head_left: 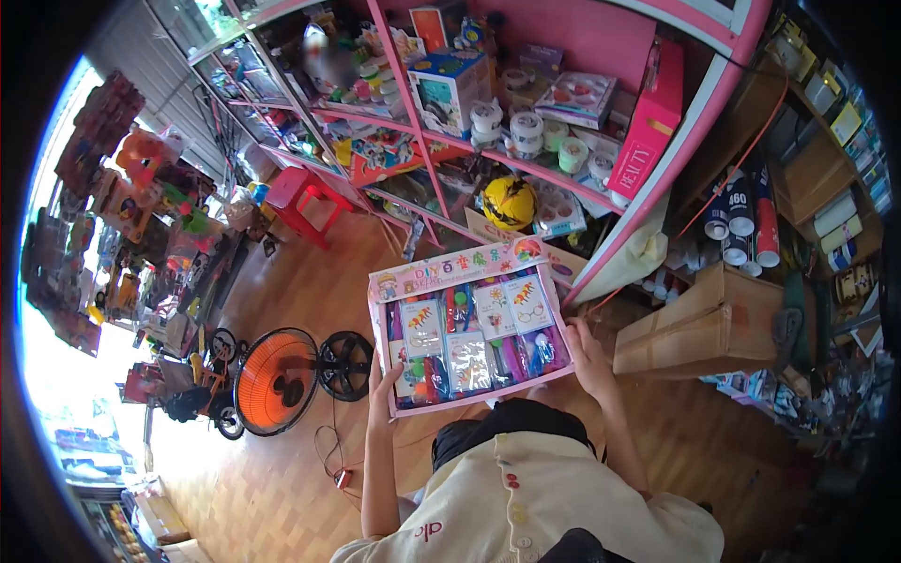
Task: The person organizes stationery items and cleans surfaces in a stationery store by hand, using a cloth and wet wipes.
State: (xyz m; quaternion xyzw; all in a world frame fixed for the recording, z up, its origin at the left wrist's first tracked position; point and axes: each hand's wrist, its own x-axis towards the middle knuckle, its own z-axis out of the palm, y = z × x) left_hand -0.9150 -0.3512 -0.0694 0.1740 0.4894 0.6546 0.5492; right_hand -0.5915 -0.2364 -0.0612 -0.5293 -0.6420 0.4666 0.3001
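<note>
Boxed kit (471, 338) between left hand (383, 387) and right hand (590, 359), before torso (526, 497). Display cabinet (413, 75) beyond; stool (308, 205) beside cabinet. Fan (275, 382) left of kit, carton (699, 328) right, toys (145, 206) far left.

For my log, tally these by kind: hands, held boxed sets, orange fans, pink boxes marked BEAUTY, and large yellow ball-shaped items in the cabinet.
Hands: 2 (left hand, right hand)
Held boxed set: 1
Orange fan: 1
Pink BEAUTY box: 1
Yellow ball-shaped item: 1
Total: 6
</note>
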